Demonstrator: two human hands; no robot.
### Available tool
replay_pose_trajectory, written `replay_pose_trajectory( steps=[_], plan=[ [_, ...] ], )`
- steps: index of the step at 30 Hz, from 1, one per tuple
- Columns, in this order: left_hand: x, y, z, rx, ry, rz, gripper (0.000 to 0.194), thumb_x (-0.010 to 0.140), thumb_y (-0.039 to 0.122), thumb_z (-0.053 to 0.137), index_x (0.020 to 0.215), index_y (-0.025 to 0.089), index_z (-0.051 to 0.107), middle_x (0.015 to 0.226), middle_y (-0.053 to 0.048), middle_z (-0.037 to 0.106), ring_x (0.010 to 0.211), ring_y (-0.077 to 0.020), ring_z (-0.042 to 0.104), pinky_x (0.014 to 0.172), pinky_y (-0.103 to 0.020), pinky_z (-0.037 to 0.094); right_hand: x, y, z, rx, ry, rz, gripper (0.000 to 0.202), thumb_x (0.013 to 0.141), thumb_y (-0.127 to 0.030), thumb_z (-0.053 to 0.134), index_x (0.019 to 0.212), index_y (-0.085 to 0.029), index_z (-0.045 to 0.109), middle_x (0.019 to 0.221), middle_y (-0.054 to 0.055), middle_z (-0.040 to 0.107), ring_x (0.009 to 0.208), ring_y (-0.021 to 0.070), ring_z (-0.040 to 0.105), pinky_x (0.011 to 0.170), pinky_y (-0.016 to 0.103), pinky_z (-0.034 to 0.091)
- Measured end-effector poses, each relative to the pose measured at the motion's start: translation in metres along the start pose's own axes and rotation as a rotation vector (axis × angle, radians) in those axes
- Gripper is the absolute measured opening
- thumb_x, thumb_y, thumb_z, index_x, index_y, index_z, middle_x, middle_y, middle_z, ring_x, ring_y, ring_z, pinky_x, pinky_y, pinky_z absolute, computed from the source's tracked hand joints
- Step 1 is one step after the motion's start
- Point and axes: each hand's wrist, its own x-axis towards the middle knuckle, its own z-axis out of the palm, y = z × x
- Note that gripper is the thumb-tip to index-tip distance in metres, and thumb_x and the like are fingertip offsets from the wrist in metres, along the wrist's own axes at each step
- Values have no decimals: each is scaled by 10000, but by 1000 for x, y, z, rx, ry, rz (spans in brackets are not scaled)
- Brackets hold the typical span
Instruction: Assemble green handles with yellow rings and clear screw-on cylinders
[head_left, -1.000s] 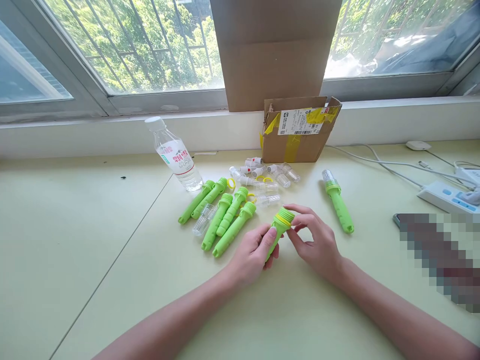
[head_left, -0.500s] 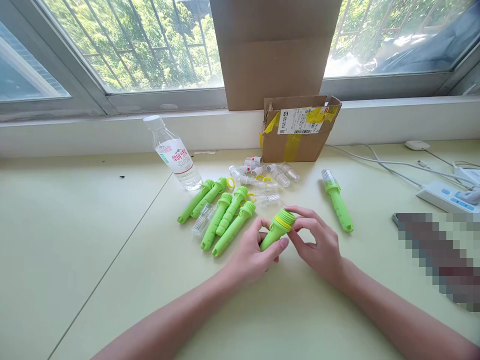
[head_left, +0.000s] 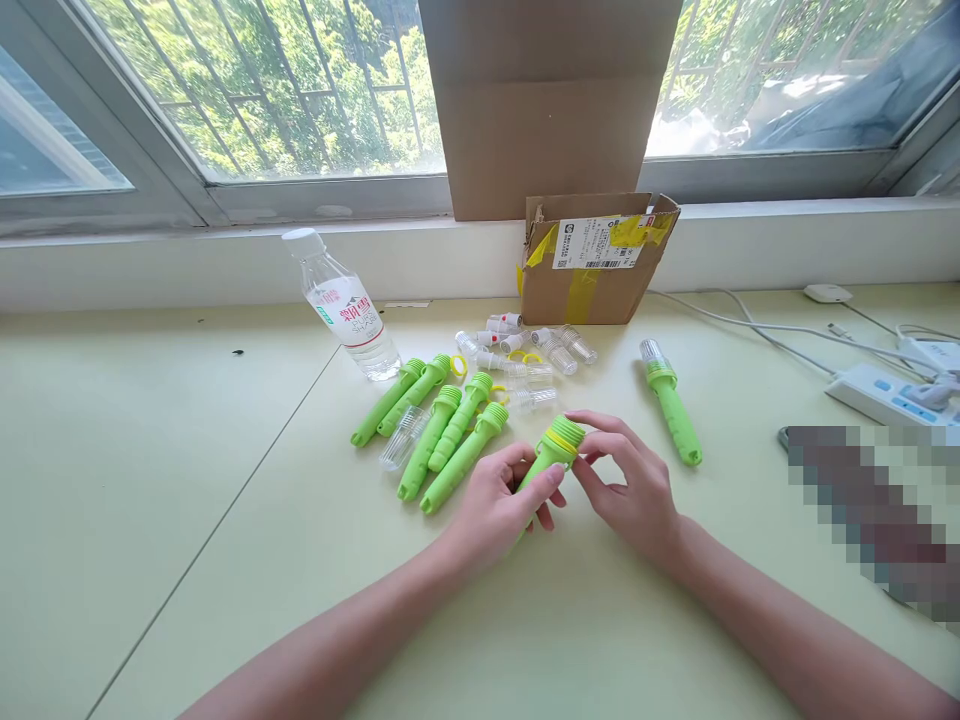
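1. Your left hand (head_left: 499, 500) wraps the green tube (head_left: 534, 475), over the worktop (head_left: 592, 630).
2. Your right hand (head_left: 630, 485) half-curls beside its yellow ring (head_left: 561, 442); whether it pinches, you cannot tell.
3. The tube looks light, stiff; hold its shaft.

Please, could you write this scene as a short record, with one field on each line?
Left hand: grips the held green tube
Right hand: fingertips at that tube's threaded end
Yellow ring: around that threaded end
Loose green tubes: five, lying left of the hands
Capped green tube: lying on the right, clear cap on
Water bottle: upright, behind the loose tubes
Cardboard box: open, at the back
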Motion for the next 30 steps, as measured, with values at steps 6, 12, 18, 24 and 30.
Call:
replay_pose_trajectory(
  steps=[6, 12, 18, 24, 30],
  plan=[
    [1, 1, -1, 9, -48, 37, 369, 937, 487, 491, 932, 144, 628, 836, -64, 686, 581, -121, 607, 505, -226, 448, 0, 0, 1, 0, 4, 6, 253, 804, 9, 602, 915, -210, 537, 1056, 114, 685, 934, 210, 695, 555, 267, 586],
    [2, 3, -4, -12, -108, 11, 361, 957, 492, 444, 922, 159, 580, 832, -34, 639, 557, -95, 567, 504, -221, 421, -1, 2, 1, 4, -1, 15, 251, 807, 11, 601, 923, -205, 545, 1080, 127, 680, 922, 211, 698, 558, 277, 586],
    [2, 4, -3, -14, -96, -14, 319, 940, 494, 475, 877, 183, 510, 675, 41, 518, 436, -53, 429, 439, -205, 333, 1, 1, 0, 11, -2, 6, 245, 810, 10, 604, 917, -201, 542, 1061, 132, 681, 926, 209, 689, 554, 268, 578],
    [-1, 1, 1, -49, 13, -80, 348, 819, 445, 678, 903, 231, 416, 665, 68, 577, 416, -59, 451, 404, -182, 377, 1, -1, 0, -39, 37, -19, 228, 816, -11, 619, 917, -209, 569, 1058, 118, 691, 819, 181, 691, 559, 282, 588],
    [0, 1, 1, -50, 28, -70, 331, 835, 453, 651, 828, 198, 440, 744, -13, 670, 469, -102, 584, 411, -193, 397, 3, -1, -1, -43, 42, -25, 203, 829, -31, 607, 905, -219, 590, 1057, 109, 694, 840, 193, 705, 550, 278, 595]
  ],
)
